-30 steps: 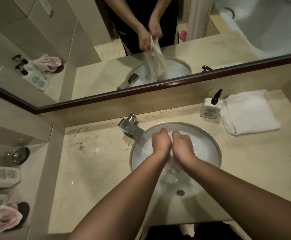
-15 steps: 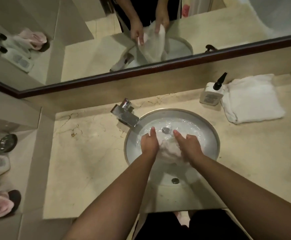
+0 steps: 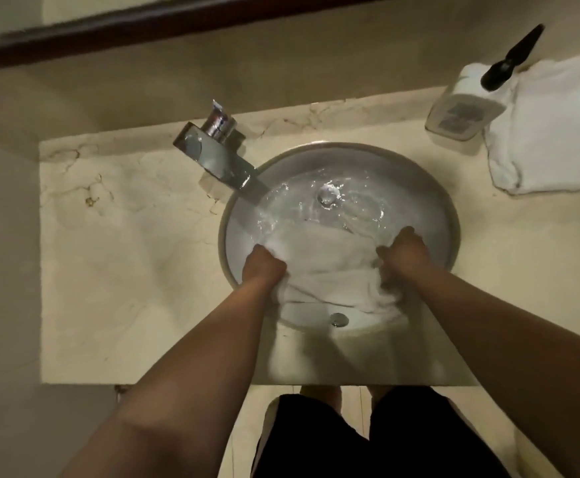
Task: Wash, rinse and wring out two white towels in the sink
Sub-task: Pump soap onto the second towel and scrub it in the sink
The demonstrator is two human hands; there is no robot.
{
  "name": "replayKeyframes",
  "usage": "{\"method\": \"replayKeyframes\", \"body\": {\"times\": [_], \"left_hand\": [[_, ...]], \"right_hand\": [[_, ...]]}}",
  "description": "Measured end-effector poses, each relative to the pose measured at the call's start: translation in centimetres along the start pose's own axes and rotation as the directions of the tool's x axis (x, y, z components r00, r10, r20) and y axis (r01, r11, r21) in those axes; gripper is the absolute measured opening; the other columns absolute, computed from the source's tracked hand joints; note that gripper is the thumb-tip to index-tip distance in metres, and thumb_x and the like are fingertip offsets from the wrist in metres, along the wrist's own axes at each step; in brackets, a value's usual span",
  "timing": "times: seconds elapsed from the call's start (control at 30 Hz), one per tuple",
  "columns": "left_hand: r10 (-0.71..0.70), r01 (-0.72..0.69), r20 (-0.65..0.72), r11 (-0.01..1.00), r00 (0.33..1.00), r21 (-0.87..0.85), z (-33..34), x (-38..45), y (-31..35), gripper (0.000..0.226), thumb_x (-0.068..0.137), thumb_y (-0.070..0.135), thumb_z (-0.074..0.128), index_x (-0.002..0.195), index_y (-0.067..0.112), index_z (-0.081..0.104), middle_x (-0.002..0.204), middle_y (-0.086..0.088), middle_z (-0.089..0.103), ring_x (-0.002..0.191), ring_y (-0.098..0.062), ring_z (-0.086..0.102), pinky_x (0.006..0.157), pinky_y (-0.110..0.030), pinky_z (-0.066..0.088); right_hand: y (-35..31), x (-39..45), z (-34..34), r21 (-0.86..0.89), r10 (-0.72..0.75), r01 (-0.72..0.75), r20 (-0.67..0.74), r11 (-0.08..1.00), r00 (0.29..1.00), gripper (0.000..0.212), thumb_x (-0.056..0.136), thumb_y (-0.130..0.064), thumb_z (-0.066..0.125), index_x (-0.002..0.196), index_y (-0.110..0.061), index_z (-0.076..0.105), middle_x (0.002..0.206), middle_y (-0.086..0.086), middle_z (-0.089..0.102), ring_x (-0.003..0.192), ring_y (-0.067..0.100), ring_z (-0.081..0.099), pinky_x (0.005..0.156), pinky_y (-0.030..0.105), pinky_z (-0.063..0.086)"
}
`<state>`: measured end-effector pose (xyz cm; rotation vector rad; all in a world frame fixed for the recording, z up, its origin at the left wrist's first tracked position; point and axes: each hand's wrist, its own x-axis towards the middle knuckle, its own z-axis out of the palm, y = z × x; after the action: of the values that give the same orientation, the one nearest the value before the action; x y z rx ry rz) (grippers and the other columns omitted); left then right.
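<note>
While water runs from the tap into the round sink, a wet towel lies stretched across the near half of the bowl. The left hand grips its left end with curled fingers; the right hand grips its right end. The far half of the bowl holds open water around the drain. A second towel sits folded at the counter's far right edge, touching a soap bottle.

wet towel: white
folded towel: white
surface: your cream marble, brown veins
sink: white
faucet: chrome
bottle: white, black pump
</note>
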<state>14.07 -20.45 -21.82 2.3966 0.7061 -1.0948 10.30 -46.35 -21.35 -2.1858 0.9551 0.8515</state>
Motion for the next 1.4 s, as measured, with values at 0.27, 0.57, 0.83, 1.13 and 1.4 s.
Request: {"method": "replayKeyframes", "body": {"times": [0.27,0.57,0.83,1.13,1.4], "left_hand": [[-0.154,0.186,0.110,0.889,0.982,-0.418,1.4,3.9,2.1,0.028,0.083,0.022,0.074,0.100,0.007,0.058,0.091,-0.007,0.064,0.076,-0.021,0.063,0.047,-0.023,0.044],[0.230,-0.311,-0.220,0.824,0.948,-0.474,2.0,3.4,1.6,0.025,0.079,0.026,0.050,0.059,0.016,0.040,0.059,0.000,0.039,0.055,-0.017,0.038,0.050,-0.028,0.031],[0.126,0.445,0.619,0.587,0.775,-0.676,0.2,0.1,2.9,0.042,0.093,0.038,0.056,0.106,0.002,0.072,0.100,-0.019,0.071,0.092,-0.034,0.069,0.100,-0.045,0.046],[0.102,0.426,0.663,0.693,0.741,-0.582,-3.0,-5.1,2.7,0.038,0.100,0.036,0.049,0.097,0.003,0.068,0.080,-0.014,0.068,0.066,-0.025,0.064,0.063,-0.031,0.051],[0.220,0.420,0.554,0.450,0.803,-0.788,-6.3,-11.2,2.6,0.048,0.105,0.034,0.036,0.119,-0.006,0.058,0.091,-0.023,0.070,0.085,-0.033,0.064,0.079,-0.040,0.051]], "right_hand": [[-0.6,4.5,2.8,0.062,0.066,-0.069,0.059,0.996,0.996,0.078,0.084,-0.037,0.067,0.142,0.002,0.032,0.136,0.022,0.052,0.124,0.039,0.052,0.099,0.039,0.045],[0.8,3.0,2.9,0.549,0.271,-0.239,0.025,0.801,0.962,0.051,0.085,-0.035,0.065,0.118,0.004,0.063,0.110,0.019,0.068,0.101,0.033,0.065,0.086,0.036,0.052],[0.2,-0.7,-0.1,0.632,0.178,-0.656,0.650,0.411,0.738,0.027,0.089,-0.032,0.071,0.092,-0.006,0.066,0.067,0.012,0.069,0.046,0.020,0.067,0.038,0.028,0.052],[-1.9,-6.5,-3.6,0.609,-0.006,-0.050,0.091,0.792,0.996,0.021,0.088,-0.021,0.061,0.082,-0.001,0.066,0.076,0.010,0.061,0.069,0.022,0.055,0.059,0.028,0.041],[-1.8,-10.9,-5.8,0.800,-0.003,-0.441,0.484,0.407,0.875,0.038,0.096,-0.031,0.060,0.117,0.000,0.065,0.113,0.022,0.069,0.098,0.036,0.068,0.094,0.049,0.051]]}}
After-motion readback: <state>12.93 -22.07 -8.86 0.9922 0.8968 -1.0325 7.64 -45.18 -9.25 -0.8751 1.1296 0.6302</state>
